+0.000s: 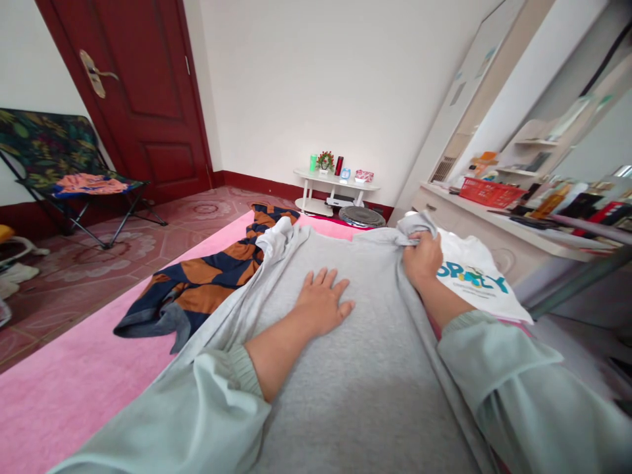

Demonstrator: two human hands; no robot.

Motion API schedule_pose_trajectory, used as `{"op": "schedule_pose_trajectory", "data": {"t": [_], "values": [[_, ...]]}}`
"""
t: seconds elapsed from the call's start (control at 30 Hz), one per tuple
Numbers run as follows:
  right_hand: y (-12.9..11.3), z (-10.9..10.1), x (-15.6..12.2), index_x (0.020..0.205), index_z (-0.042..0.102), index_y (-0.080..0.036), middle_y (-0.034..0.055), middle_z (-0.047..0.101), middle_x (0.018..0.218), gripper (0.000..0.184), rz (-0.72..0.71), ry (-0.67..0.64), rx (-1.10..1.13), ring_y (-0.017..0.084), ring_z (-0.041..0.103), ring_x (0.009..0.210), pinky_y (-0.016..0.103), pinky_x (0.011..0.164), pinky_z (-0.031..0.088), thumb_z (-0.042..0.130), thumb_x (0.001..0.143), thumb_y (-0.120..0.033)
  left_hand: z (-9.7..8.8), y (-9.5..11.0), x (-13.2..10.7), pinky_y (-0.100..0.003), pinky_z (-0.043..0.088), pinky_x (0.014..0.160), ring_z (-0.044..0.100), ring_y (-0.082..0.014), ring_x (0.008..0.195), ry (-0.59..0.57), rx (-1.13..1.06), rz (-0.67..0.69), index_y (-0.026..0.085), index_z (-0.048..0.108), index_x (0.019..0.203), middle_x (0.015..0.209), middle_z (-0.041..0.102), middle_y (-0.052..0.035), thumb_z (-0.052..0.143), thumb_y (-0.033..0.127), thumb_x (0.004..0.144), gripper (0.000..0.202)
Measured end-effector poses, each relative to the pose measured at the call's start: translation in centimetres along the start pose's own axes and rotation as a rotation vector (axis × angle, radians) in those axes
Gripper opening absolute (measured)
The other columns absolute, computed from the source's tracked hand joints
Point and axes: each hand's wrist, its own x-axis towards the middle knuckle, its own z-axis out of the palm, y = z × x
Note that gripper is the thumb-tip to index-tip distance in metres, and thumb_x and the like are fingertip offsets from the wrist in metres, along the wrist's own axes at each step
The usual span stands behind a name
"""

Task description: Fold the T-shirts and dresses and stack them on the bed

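A grey shirt (365, 375) lies spread over the pink bed cover (83, 388), its left side gathered into folds. Flat on the upper middle of the cloth rests my left hand (323, 304), fingers spread. My right hand (423, 258) is closed around a bunched part of the grey shirt at its upper right. Left of it lies a navy and orange patterned garment (207, 280), partly covered by the grey cloth. A white T-shirt (476, 273) with coloured lettering lies at the right, partly hidden behind my right arm.
A folding chair (54, 151) with cloth on it stands at the left by the red door (133, 85). A small white table (340, 181) holds several items at the back. Along the right runs a dresser (494, 224) with a red basket (491, 192) and bottles.
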Motion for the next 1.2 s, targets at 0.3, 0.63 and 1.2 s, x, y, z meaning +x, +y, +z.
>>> {"op": "schedule_pose_trajectory", "data": {"t": [0.3, 0.63, 1.2], "values": [[5.6, -1.3, 3.0, 0.115, 0.052, -0.011, 0.0240, 0.040, 0.127, 0.052, 0.376, -0.064, -0.143, 0.040, 0.043, 0.113, 0.053, 0.087, 0.037, 0.062, 0.068, -0.033, 0.1, -0.1, 0.1, -0.053, 0.017, 0.110, 0.022, -0.0293, 0.138, 0.010, -0.004, 0.005, 0.028, 0.038, 0.139, 0.149, 0.031, -0.0079, 0.027, 0.059, 0.089, 0.059], [-1.4, -1.5, -5.0, 0.131, 0.045, -0.017, 0.0123, 0.041, 0.141, 0.048, -0.535, -0.330, 0.138, 0.025, 0.035, 0.130, 0.044, 0.107, 0.026, 0.043, 0.086, -0.035, 0.2, -0.2, 0.1, -0.053, 0.018, 0.110, 0.022, -0.0292, 0.138, 0.023, 0.003, 0.013, 0.028, 0.037, 0.139, 0.149, 0.030, -0.0080, 0.026, 0.059, 0.089, 0.060], [-2.7, 0.1, -8.9, 0.136, 0.042, -0.020, 0.0107, 0.035, 0.146, 0.052, -0.477, -0.610, 0.038, 0.025, 0.029, 0.135, 0.046, 0.105, 0.026, 0.029, 0.094, -0.048, -6.0, -6.2, 3.2, -0.031, 0.044, 0.091, 0.056, -0.0211, 0.106, 0.162, -0.067, -0.198, 0.022, 0.060, 0.117, 0.117, 0.061, -0.0055, 0.049, 0.030, 0.084, 0.037]]}}
